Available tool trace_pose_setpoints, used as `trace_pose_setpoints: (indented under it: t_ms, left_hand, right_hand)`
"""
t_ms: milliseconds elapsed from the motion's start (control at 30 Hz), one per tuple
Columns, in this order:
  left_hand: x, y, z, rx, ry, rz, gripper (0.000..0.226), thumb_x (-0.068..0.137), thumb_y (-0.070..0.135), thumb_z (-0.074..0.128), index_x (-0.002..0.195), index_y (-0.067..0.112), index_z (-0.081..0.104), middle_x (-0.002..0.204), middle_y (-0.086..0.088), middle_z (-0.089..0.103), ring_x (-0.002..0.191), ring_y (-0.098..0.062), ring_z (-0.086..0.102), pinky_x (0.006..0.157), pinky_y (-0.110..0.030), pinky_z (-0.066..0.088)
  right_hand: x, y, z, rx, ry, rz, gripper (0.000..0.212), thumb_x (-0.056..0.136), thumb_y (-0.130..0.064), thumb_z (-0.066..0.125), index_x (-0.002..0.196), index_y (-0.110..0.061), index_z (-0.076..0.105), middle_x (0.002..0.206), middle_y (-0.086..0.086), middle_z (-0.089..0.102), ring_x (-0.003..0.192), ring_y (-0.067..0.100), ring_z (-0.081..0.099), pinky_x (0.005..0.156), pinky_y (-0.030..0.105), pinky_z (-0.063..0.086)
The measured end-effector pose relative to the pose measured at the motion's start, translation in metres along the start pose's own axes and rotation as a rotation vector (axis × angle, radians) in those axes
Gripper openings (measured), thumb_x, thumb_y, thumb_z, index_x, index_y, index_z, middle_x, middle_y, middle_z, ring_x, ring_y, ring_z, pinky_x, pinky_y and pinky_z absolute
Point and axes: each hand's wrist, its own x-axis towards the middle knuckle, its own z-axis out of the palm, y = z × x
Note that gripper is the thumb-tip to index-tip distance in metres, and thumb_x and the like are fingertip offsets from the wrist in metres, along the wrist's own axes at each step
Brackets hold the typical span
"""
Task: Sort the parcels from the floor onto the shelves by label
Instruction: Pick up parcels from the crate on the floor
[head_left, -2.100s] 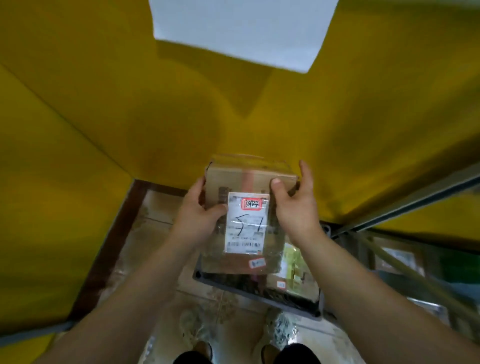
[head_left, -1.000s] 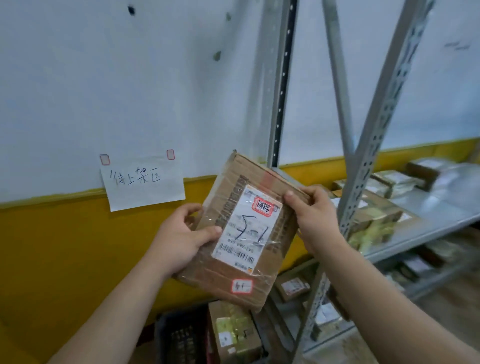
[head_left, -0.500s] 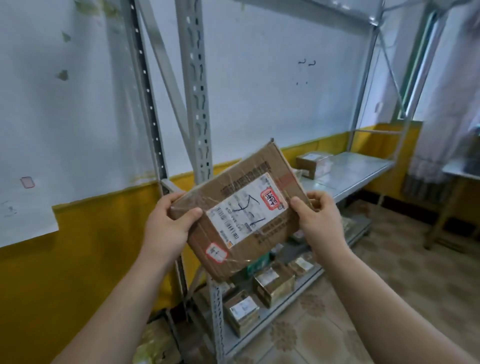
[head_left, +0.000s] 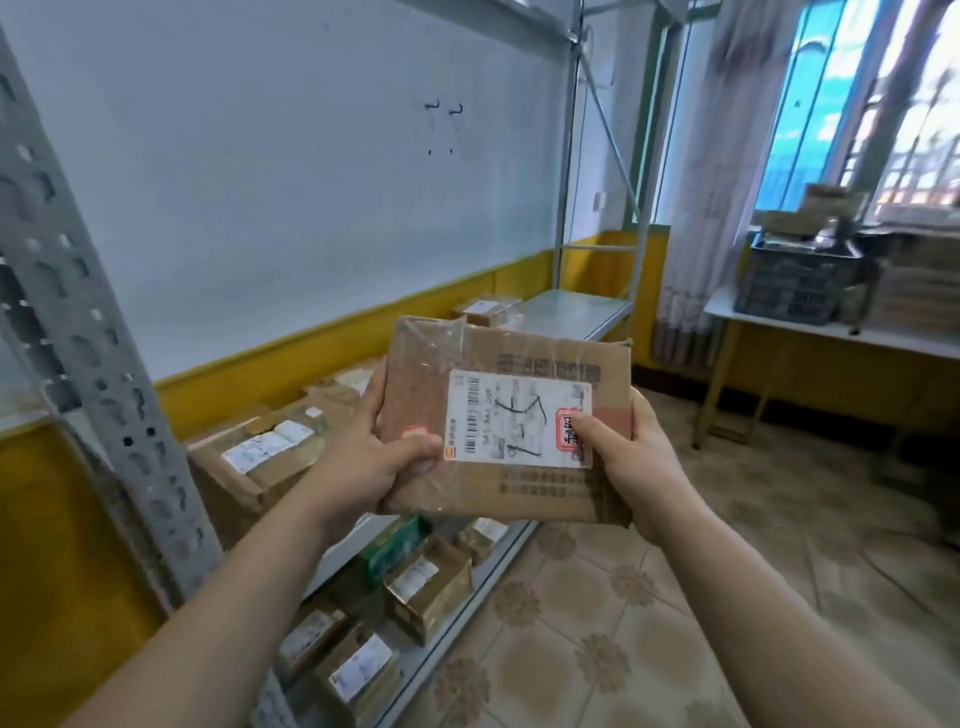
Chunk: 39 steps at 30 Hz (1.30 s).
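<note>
**Item held, and where?**
One flat cardboard parcel (head_left: 540, 499), taped over, with its white shipping label (head_left: 511, 415) facing me. I am gripping it at both ends. My left hand (head_left: 374, 462) is curling round the left edge, thumb pressing on the front. My right hand (head_left: 631, 467) is clamping the right edge, thumb lying across a red-bordered sticker (head_left: 563, 418). The parcel is hanging in the air between my palms, resting on no shelf.

**What is changing?**
Two seconds back I was holding it low over a dark crate by the yellow wall. Since then I am turning toward the metal rack (head_left: 78, 364) and rotating the parcel, so the handwritten mark is now lying sideways.

**Meaning for the sort?**
Lifting from the floor is, I judge, finished. I am reading the label and choosing a level; placing is not yet done.

**Candidate places?**
The middle shelf (head_left: 576, 312) is running on beyond my fingertips, with a small box (head_left: 485, 310) on it. The lower-shelf parcels (head_left: 426, 592) are sitting beneath my left wrist.
</note>
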Motion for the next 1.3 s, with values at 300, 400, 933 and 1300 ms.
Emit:
trace_pose_setpoints:
  t_ms: [300, 400, 933, 1300]
  left_hand:
    - [0.179, -0.023, 0.042, -0.129, 0.129, 0.047, 0.030, 0.088, 0.016, 0.068, 0.110, 0.014, 0.049, 0.109, -0.010, 0.061, 0.087, -0.021, 0.065, 0.060, -0.026, 0.052]
    - [0.225, -0.026, 0.052, -0.133, -0.002, 0.068, 0.026, 0.088, 0.016, 0.066, 0.112, 0.023, 0.057, 0.112, -0.003, 0.064, 0.100, -0.021, 0.064, 0.083, -0.032, 0.051]
    - [0.410, -0.044, 0.162, -0.112, 0.277, 0.211, 0.031, 0.092, 0.027, 0.064, 0.118, 0.038, 0.051, 0.119, 0.005, 0.060, 0.104, -0.014, 0.062, 0.080, -0.032, 0.056]
    - [0.532, -0.068, 0.219, 0.075, 0.384, 0.147, 0.060, 0.083, 0.026, 0.074, 0.124, 0.055, 0.040, 0.135, 0.003, 0.049, 0.116, -0.018, 0.056, 0.095, -0.045, 0.051]
  right_hand:
    - [0.155, -0.014, -0.022, -0.091, 0.167, -0.006, 0.091, 0.081, -0.038, 0.078, 0.144, -0.054, 0.014, 0.127, -0.006, 0.055, 0.101, 0.024, 0.068, 0.088, 0.051, 0.057]
    - [0.194, -0.011, -0.028, -0.080, 0.224, 0.020, 0.089, 0.085, -0.041, 0.074, 0.146, -0.059, 0.012, 0.117, -0.003, 0.062, 0.097, 0.024, 0.069, 0.087, 0.049, 0.057]
    - [0.390, 0.044, -0.086, -0.103, 0.220, 0.034, 0.041, 0.076, -0.041, 0.081, 0.104, -0.031, 0.053, 0.114, 0.004, 0.062, 0.095, 0.021, 0.068, 0.072, 0.041, 0.061]
    - [0.527, 0.066, -0.117, -0.293, -0.046, 0.054, 0.052, 0.086, -0.044, 0.072, 0.129, -0.036, 0.044, 0.120, -0.005, 0.058, 0.095, 0.009, 0.063, 0.059, 0.020, 0.056]
